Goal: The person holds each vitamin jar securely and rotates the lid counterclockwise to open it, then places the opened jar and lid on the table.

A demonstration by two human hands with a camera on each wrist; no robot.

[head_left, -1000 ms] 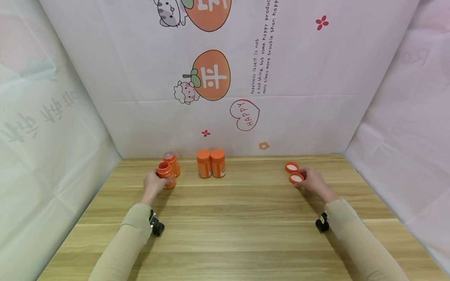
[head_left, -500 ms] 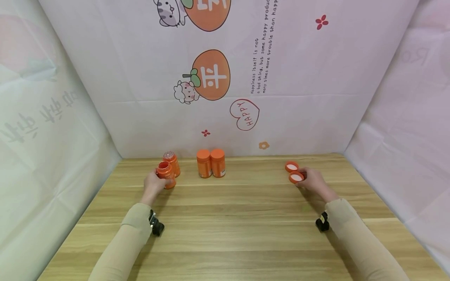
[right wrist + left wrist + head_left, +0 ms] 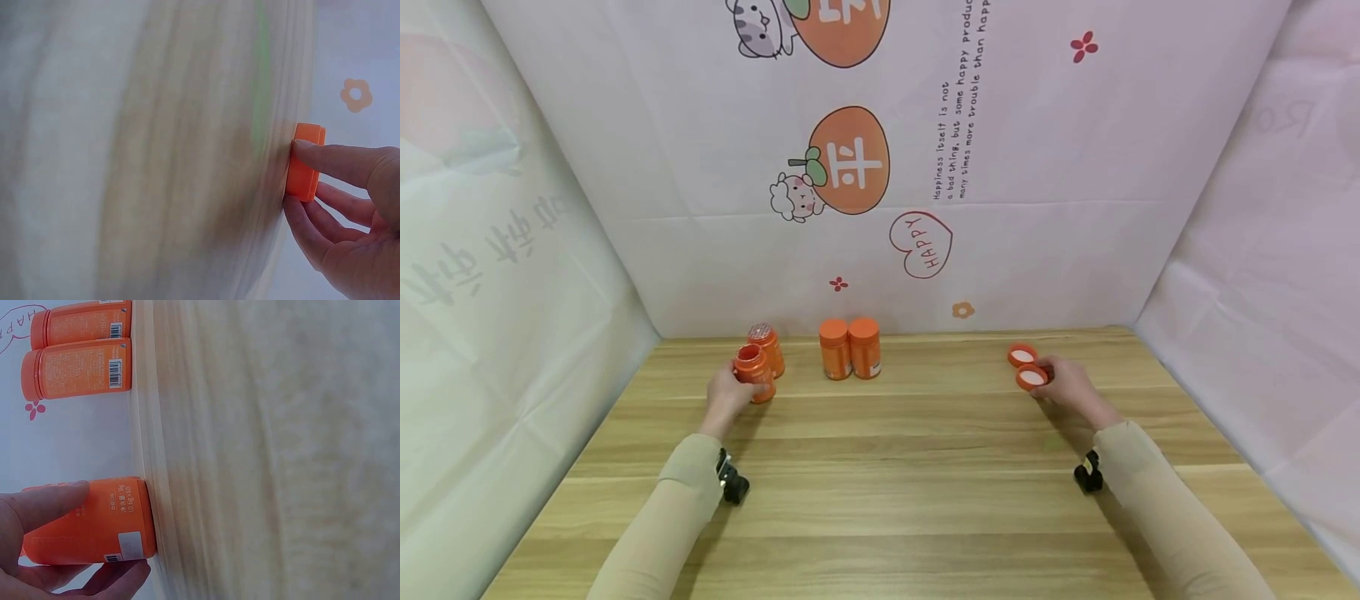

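My left hand (image 3: 727, 393) grips an orange bottle (image 3: 103, 519) that stands uncapped and upright on the table. Directly behind it, a second uncapped orange bottle (image 3: 765, 337) has a shiny, whitish covering over its mouth. On the right side, my right hand (image 3: 1066, 387) pinches an orange cap (image 3: 302, 170) by its edge between thumb and fingers. That cap lies on the table with its white inner face up. Another cap (image 3: 1022, 356), also white side up, lies just behind the pinched one, seemingly touching it.
Two capped orange bottles (image 3: 835, 350) stand side by side near the back wall, right of the held bottle. White printed cloth (image 3: 1037, 208) rises behind the wooden table (image 3: 880, 492) and along both sides. Small black cameras sit at both wrists.
The cap in my right hand has shifted very slightly back, closer to the other cap. The left hand and its bottle look unmoved.
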